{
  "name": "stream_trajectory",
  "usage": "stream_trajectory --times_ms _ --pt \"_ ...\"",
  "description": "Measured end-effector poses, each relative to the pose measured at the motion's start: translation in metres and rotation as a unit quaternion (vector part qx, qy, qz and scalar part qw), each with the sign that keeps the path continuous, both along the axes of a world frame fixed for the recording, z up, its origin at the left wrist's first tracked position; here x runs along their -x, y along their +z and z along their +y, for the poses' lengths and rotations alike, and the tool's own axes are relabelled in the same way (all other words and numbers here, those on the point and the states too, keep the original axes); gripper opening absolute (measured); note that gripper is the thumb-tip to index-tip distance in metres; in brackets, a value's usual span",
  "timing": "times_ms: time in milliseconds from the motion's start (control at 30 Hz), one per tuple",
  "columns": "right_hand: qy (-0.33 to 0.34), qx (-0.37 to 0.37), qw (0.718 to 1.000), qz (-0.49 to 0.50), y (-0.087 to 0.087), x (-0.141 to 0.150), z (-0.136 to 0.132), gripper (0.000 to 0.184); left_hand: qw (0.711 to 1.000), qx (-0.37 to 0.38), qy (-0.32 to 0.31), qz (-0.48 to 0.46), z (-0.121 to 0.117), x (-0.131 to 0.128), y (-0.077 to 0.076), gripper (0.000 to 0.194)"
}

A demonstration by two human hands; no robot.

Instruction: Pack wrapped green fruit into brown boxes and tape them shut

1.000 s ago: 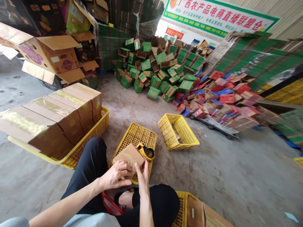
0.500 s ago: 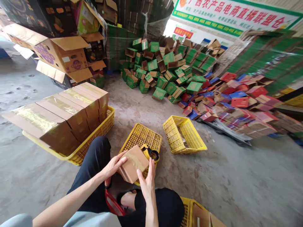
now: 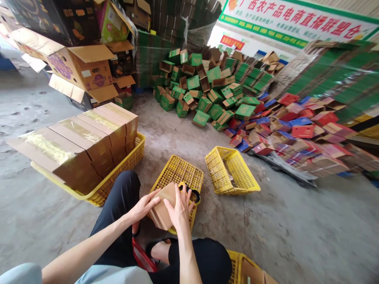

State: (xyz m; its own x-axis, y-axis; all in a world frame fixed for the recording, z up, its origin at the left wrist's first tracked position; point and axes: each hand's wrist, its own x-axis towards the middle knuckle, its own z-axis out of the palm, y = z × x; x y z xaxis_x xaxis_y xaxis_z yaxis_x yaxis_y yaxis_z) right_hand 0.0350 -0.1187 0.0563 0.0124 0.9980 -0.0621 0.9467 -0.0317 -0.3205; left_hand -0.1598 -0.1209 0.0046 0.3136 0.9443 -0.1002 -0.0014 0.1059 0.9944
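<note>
A small brown cardboard box rests tilted on an upturned yellow plastic crate in front of me. My left hand grips the box's left edge, its thumb on the top face. Lying flat across the top right of the box is my right hand, fingers stretched and spread. Partly hidden behind those fingers, a yellow and black tape dispenser sits on the crate.
At left, a yellow crate holds several taped cartons. A tilted yellow basket stands ahead right, another crate by my right knee. Green boxes and red and blue boxes are heaped beyond.
My right hand has moved from the box's right edge up and left onto its top, fingers now spread flat. My left hand keeps its grip.
</note>
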Motion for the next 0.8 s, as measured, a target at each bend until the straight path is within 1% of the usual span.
stream_trajectory --times_ms 133,333,400,500,633,700,800 --pt "0.015 -0.004 1.000 0.014 0.004 0.008 0.012 0.079 1.000 -0.011 0.004 0.016 0.000 0.001 0.000 0.071" --pt "0.029 -0.004 0.999 0.019 0.009 0.024 0.022 0.072 1.000 -0.021 0.006 0.013 0.000 0.000 0.004 0.071" --pt "0.024 -0.009 1.000 0.018 0.009 0.028 0.024 0.071 1.000 -0.022 0.004 0.010 0.000 -0.001 0.006 0.072" --pt "0.010 -0.036 0.999 0.017 0.006 0.030 0.024 0.065 1.000 -0.027 -0.001 0.007 0.001 -0.002 0.006 0.072" --pt "0.002 -0.072 0.997 0.025 0.003 0.027 0.018 0.058 0.999 -0.031 0.003 0.007 0.000 -0.004 0.000 0.073" --pt "-0.008 -0.086 0.996 0.033 -0.001 0.020 0.009 0.060 1.000 -0.025 0.008 0.013 -0.002 -0.004 -0.002 0.072" --pt "-0.028 -0.097 0.993 0.054 -0.012 0.004 -0.011 0.069 1.000 -0.018 0.012 0.012 -0.005 -0.004 -0.006 0.071"
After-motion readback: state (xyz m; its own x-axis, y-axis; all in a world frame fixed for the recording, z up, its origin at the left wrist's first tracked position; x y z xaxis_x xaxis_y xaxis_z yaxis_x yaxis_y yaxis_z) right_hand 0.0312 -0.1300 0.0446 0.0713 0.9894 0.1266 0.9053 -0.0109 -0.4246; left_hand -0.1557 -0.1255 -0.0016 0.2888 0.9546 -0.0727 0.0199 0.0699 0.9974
